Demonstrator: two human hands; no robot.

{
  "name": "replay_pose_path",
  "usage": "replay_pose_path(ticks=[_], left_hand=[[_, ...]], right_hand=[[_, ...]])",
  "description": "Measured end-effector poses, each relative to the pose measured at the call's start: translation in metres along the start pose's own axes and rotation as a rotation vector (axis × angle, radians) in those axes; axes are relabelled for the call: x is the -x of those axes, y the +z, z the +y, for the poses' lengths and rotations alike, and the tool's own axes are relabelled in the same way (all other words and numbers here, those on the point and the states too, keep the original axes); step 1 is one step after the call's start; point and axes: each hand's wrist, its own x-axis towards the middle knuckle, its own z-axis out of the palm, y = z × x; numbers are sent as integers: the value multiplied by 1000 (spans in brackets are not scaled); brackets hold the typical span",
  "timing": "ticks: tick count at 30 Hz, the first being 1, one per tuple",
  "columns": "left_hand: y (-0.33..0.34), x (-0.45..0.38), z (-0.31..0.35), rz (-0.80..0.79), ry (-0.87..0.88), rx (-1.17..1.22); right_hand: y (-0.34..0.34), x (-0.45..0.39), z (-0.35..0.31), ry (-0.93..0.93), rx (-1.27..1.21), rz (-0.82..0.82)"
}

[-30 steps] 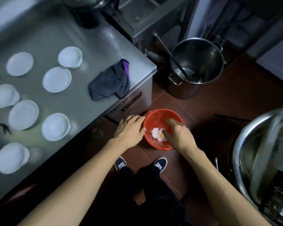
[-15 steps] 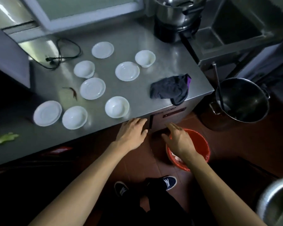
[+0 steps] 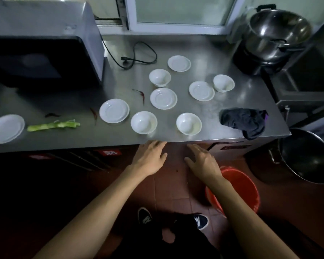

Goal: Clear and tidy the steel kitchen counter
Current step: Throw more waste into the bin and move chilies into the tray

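Steel worktop point(image 3: 232, 101), front edge: both hands hover just below it with nothing in them. Left hand point(image 3: 150, 157) is released, fingers straight and close together, tips at the edge; whether they touch it cannot be told. Right hand point(image 3: 202, 161) is likewise released, fingers spread and relaxed, short of the edge. Against the frame one second earlier, both hands have risen from the red basin point(image 3: 238, 191) on the floor, where the right hand was inside it over white scraps; the basin now sits below and behind the right forearm, its contents hidden. On the worktop stand four white bowls, two near the front edge point(image 3: 143, 122) point(image 3: 189, 123) and two further back point(image 3: 160, 77) point(image 3: 223, 83), all apparently holding nothing. Five white saucers lie flat among them, one point(image 3: 114, 110) left of the front bowls and one point(image 3: 6, 128) at the left edge. A dark cloth point(image 3: 245, 122) lies crumpled at the front right corner, drooping over the edge. A green leek piece point(image 3: 53, 125) and red chillies point(image 3: 141, 94) lie left of centre. A steel stockpot point(image 3: 307, 156) stands on the floor right of the worktop.
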Motion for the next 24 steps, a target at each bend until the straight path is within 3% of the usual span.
replay_pose_path(ticks=[14,24], left_hand=[[-23,48,-107,38,-272,62],[-38,11,-141,5,-393,93]], right_hand=[[50,-53,-108,-245,144,-122],[54,-127,-135,-329,140,-179]])
